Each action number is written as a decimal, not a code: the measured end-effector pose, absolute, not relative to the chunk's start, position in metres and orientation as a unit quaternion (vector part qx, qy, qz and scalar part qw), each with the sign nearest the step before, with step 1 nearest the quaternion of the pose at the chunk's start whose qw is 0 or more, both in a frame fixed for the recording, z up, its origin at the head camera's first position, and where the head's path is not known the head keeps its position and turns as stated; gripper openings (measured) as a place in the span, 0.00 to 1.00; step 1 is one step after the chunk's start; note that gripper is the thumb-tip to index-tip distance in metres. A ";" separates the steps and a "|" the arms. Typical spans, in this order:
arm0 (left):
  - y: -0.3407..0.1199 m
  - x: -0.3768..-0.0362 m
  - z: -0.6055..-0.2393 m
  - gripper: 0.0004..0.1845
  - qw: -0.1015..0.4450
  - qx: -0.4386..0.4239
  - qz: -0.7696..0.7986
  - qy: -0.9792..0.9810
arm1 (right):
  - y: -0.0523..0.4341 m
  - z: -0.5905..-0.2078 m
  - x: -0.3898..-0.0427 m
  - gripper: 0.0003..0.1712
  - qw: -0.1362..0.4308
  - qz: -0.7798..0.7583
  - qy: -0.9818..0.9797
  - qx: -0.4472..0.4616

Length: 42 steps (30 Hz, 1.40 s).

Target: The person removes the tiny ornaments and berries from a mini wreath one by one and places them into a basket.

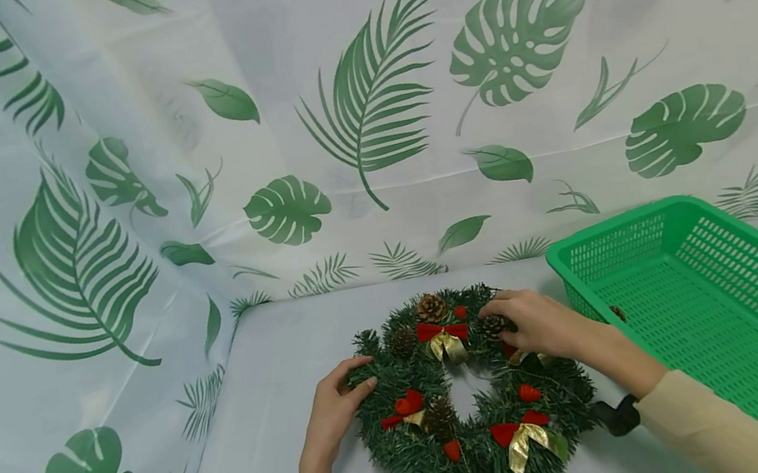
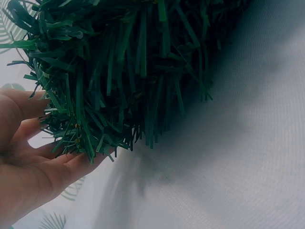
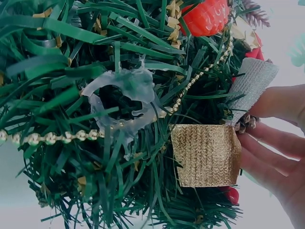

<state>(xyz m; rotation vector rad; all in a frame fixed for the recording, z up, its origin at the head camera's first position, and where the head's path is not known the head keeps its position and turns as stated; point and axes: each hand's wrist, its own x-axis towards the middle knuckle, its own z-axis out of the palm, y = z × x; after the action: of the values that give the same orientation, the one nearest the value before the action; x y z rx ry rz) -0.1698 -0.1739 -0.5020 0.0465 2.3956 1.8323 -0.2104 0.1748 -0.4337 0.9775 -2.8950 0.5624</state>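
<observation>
A green tinsel Christmas wreath lies on the white table, decorated with red-and-gold bows, red berries and pinecones. My left hand holds its left edge; in the left wrist view the fingers reach beneath the green strands. At the wreath's upper right, my right hand grips a brown pinecone against the strands. The right wrist view shows the pinecone mostly hidden behind a gold ribbon and the fingers. Near it, a ragged translucent patch, like dried glue, sits by a gold bead string.
A green plastic basket stands on the right, close to my right forearm, with a small brown piece visible at its left side. Leaf-printed white sheets enclose the table at the back and left.
</observation>
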 end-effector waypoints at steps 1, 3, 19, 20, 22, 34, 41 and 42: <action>-0.174 -0.170 -0.502 0.20 0.063 0.016 0.606 0.793 | 0.175 -0.433 -0.210 0.22 0.018 0.180 -0.932 0.313; -0.173 -0.170 -0.501 0.20 0.064 0.018 0.606 0.793 | 0.176 -0.433 -0.209 0.22 0.021 0.177 -0.933 0.312; -0.174 -0.169 -0.502 0.20 0.066 0.019 0.595 0.801 | 0.180 -0.424 -0.206 0.19 0.033 0.206 -0.921 0.329; -0.174 -0.169 -0.502 0.20 0.066 0.019 0.595 0.800 | 0.180 -0.424 -0.206 0.19 0.034 0.212 -0.919 0.332; -0.174 -0.169 -0.503 0.20 0.066 0.020 0.596 0.800 | 0.181 -0.423 -0.206 0.18 0.036 0.223 -0.914 0.337; -0.173 -0.170 -0.504 0.20 0.066 0.020 0.597 0.799 | 0.187 -0.413 -0.207 0.20 0.032 0.239 -0.905 0.351; -0.174 -0.169 -0.504 0.20 0.068 0.021 0.600 0.797 | 0.193 -0.407 -0.206 0.19 0.044 0.243 -0.902 0.354; -0.174 -0.169 -0.504 0.20 0.068 0.020 0.601 0.796 | 0.193 -0.406 -0.206 0.18 0.042 0.247 -0.902 0.352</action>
<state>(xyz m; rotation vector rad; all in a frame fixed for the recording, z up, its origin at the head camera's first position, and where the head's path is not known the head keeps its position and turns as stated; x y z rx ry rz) -0.1686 -0.1741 -0.5037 0.0595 2.3979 1.8102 -0.2058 0.1931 -0.4060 1.0773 -2.7592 0.7555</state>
